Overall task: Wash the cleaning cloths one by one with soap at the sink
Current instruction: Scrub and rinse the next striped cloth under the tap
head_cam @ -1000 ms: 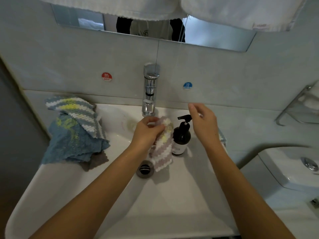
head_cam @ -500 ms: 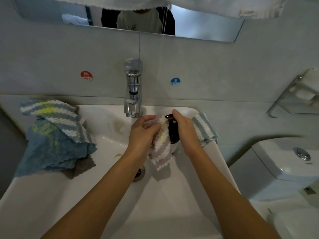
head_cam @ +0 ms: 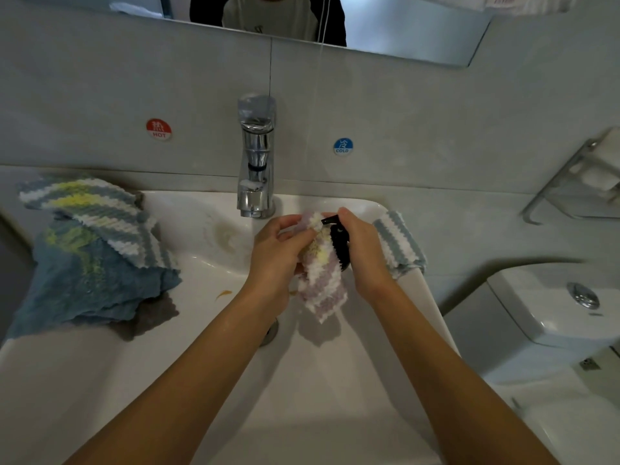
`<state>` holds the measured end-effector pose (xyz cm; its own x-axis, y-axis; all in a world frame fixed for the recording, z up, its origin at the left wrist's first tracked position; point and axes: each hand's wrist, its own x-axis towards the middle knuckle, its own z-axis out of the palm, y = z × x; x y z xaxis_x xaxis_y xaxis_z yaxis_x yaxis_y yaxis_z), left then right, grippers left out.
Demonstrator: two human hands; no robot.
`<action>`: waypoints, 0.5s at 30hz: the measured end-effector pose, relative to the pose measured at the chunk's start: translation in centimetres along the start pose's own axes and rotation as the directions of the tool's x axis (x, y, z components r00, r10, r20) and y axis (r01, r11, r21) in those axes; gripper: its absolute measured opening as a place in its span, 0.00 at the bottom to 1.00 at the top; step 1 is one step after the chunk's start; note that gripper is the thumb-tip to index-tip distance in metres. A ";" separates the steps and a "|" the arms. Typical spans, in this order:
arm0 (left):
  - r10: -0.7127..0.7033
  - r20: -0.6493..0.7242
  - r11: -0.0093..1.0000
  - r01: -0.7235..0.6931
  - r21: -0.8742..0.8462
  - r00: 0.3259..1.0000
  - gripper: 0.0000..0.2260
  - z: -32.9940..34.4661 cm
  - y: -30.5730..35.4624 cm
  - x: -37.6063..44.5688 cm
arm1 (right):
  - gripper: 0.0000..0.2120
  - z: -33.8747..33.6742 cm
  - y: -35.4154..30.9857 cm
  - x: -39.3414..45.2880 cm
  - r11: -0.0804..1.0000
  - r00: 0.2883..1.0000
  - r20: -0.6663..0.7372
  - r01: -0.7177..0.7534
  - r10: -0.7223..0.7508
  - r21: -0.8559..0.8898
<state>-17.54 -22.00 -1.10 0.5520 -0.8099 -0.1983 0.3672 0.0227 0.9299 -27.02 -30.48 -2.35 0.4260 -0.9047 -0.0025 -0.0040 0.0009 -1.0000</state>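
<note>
My left hand grips a pink-and-white striped cloth with a yellow patch, holding it up over the white sink just under the soap nozzle. My right hand lies over the black pump of the dark soap bottle, its fingers curled round the pump head. The bottle is mostly hidden behind the cloth and hand. The chrome faucet stands just behind my hands; I see no water running.
A pile of blue, striped and grey cloths lies on the sink's left rim. A blue-and-white striped cloth hangs on the right rim. The drain peeks out under my left arm. A toilet tank stands right, a wall rack above it.
My right hand came down from above the bottle onto the pump head. My left hand brought the cloth closer to the nozzle. The camera moved closer to the sink.
</note>
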 end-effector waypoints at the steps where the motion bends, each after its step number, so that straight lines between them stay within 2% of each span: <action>1: -0.002 0.001 1.000 0.002 -0.003 1.000 0.11 0.0 0.0 0.0 | 0.17 0.0 0.0 0.0 1.000 1.000 -0.001 0.015 -0.015 -0.005; 8: -0.004 0.000 1.000 0.004 -0.019 1.000 0.08 -0.2 0.3 -0.5 | 0.16 -0.2 -0.1 -0.4 0.992 0.995 -0.005 0.097 -0.098 -0.078; 15: -0.001 0.002 1.000 0.001 0.016 1.000 0.12 -0.5 -0.1 -0.6 | 0.20 0.1 0.4 -0.2 0.992 0.996 0.019 -0.089 0.091 -0.086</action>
<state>-17.55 -21.25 -1.23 0.5501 -0.8110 -0.1989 0.3557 0.0120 0.9345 -27.03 -30.26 -2.78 0.4409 -0.8926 -0.0938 -0.1195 0.0452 -0.9918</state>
